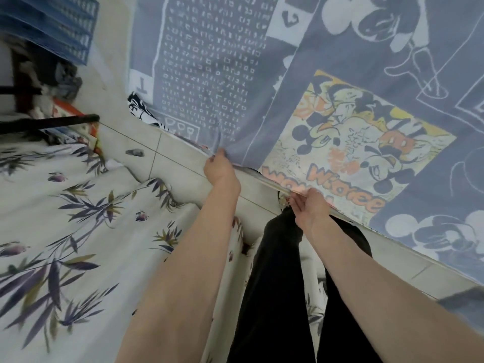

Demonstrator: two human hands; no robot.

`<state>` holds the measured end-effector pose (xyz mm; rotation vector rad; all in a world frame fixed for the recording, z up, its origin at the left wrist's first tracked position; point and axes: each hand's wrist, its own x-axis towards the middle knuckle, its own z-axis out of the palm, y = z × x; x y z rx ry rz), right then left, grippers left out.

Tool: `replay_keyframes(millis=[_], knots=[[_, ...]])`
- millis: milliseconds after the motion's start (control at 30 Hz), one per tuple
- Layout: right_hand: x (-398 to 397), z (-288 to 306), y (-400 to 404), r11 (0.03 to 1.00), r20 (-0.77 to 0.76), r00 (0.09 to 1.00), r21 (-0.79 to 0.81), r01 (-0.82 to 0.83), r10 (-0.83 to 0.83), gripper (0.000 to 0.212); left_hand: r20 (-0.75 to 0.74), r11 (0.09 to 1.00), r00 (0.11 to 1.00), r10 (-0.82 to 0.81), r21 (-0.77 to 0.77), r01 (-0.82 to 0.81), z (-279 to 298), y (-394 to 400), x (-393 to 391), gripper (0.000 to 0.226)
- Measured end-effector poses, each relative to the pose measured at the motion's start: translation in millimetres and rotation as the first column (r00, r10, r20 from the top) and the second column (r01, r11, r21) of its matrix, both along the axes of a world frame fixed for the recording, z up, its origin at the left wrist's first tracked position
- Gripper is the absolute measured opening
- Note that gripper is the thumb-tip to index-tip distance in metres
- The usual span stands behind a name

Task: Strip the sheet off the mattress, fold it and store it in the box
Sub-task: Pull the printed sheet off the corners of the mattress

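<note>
The near edge of the blue cartoon-print sheet (340, 74) is gripped by both hands. The left hand (221, 169) has its fingers curled over the edge, where the cloth is bunched into a small pleat just above the fingertips. The right hand (310, 208) pinches the same edge further along, thumb and fingers closed on a thin fold, beside the orange lettering of a coloured picture panel. Between the two hands the edge is drawn in a fairly straight line. Beyond the fingers the sheet is spread flat and fills the upper right of the view; its far edges are cut off by the frame.

Below the fingers a strip of pale tiled floor (167, 158) is left open, narrow between the sheet and a white cloth with leaf print (65, 218) spread at the left. Black trouser legs (275, 284) are seen under the forearms.

At the upper left a blue slatted crate (52, 24) is partly cut off, and below it dark clutter and a black bar (52, 121) are too blurred to be made out. A small dark scrap (135, 152) lies on the tiles.
</note>
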<state>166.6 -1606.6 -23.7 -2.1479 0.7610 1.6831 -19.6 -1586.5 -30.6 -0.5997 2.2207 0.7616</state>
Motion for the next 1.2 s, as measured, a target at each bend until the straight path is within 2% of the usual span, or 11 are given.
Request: replay_keyframes(millis=[100,233,300,467,533,600,667,767,933,1067,1200], knots=[[-13.4,-3.5,9.3,1.000,0.037,0.999,-0.012,0.006,-0.006,0.036,0.039,0.998,0.999,-0.027,0.049,0.025,4.3,-5.3,-23.6,0.018],[-34.3,-5.0,7.1,1.000,0.078,0.997,-0.004,-0.010,0.011,0.020,0.090,0.985,0.995,0.030,0.167,-0.045,8.4,-2.0,-78.4,0.029],[-51.8,-6.5,3.6,0.999,0.077,0.996,-0.007,-0.049,0.050,0.020,0.113,0.972,0.990,0.080,0.210,-0.103,7.9,3.4,-113.2,0.042],[-103.1,-13.6,0.8,0.997,0.113,0.991,0.010,-0.072,0.070,0.024,0.018,0.973,0.995,0.095,0.210,-0.097,-6.8,14.7,-188.0,0.034],[-124.1,-13.1,1.3,0.998,0.137,0.989,0.021,-0.053,0.050,0.027,-0.019,0.977,0.998,0.054,0.207,-0.049,-13.7,13.0,-217.5,0.045],[-145.3,-9.2,3.3,0.998,0.147,0.989,0.055,-0.034,0.026,0.043,-0.044,0.981,0.998,-0.044,0.188,0.052,-21.2,10.1,-245.4,0.051],[-167.0,-4.8,6.5,0.996,0.147,0.989,0.093,-0.008,-0.006,0.055,-0.031,0.964,0.975,-0.221,0.142,0.223,-27.7,9.2,-265.9,0.039],[-198.7,-0.4,12.3,0.987,0.144,0.988,0.154,0.039,-0.062,0.055,0.035,0.921,0.923,-0.383,0.090,0.378,-31.2,12.0,-283.9,0.024],[-236.1,-4.1,18.6,0.987,0.141,0.984,0.132,0.089,-0.108,0.032,0.134,0.907,0.902,-0.410,0.169,0.387,-26.1,16.4,-301.4,0.020],[-251.6,-4.0,24.8,0.978,0.145,0.973,0.133,0.162,-0.181,0.036,0.019,0.883,0.900,-0.435,0.207,0.422,-13.6,21.7,-315.9,0.021],[-261.2,5.1,26.7,0.946,0.084,0.952,0.167,0.279,-0.295,0.044,0.078,0.834,0.844,-0.530,0.226,0.503,3.5,28.5,-319.0,0.023]])
